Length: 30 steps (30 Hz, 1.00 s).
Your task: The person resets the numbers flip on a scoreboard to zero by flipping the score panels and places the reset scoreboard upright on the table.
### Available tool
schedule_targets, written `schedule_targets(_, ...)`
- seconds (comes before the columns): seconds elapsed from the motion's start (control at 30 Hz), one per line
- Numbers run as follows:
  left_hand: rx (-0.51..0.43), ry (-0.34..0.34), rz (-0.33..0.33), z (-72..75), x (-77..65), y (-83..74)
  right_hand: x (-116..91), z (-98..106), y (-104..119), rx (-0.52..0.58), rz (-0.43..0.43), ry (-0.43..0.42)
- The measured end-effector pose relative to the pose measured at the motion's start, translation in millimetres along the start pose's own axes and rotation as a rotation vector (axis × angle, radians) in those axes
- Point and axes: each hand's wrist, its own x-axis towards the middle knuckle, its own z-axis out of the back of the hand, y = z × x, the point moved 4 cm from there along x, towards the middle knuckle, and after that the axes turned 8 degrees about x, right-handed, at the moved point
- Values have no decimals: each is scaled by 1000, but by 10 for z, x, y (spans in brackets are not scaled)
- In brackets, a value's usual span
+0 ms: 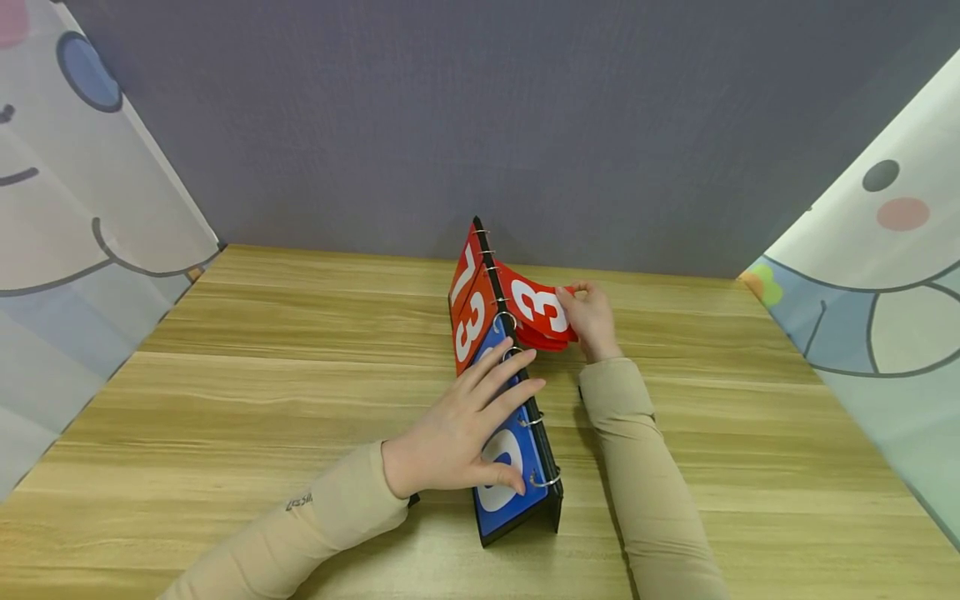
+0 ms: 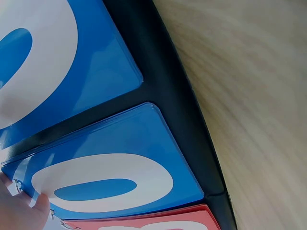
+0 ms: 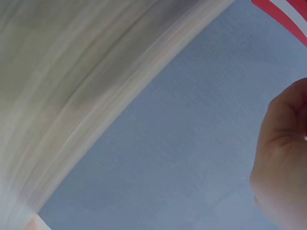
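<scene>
A tabletop flip scoreboard with a black folding stand (image 2: pixel 177 124) stands like a tent in the head view, its number cards hung on metal rings along the top. On its left face are red cards showing a 7 (image 1: pixel 465 271) and a 3 (image 1: pixel 471 327), then blue cards (image 1: pixel 504 471) with zeros. My left hand (image 1: pixel 461 429) rests with spread, straight fingers over the blue cards, fingertips at the ringed top edge. On the other side, my right hand (image 1: pixel 591 321) pinches the outer end of a red number card (image 1: pixel 538 307) with a white 3. More red cards hang beneath it.
The scoreboard stands on a wood-grain table (image 1: pixel 300 333). A grey wall panel (image 1: pixel 480 117) rises behind the table's back edge. Printed cartoon sheets (image 1: pixel 900 275) flank it on both sides.
</scene>
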Motion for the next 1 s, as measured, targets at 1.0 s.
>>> schedule_targets(1.0,-16,-19,-3,-9,-11,-4,-576,342,762,693,423,218)
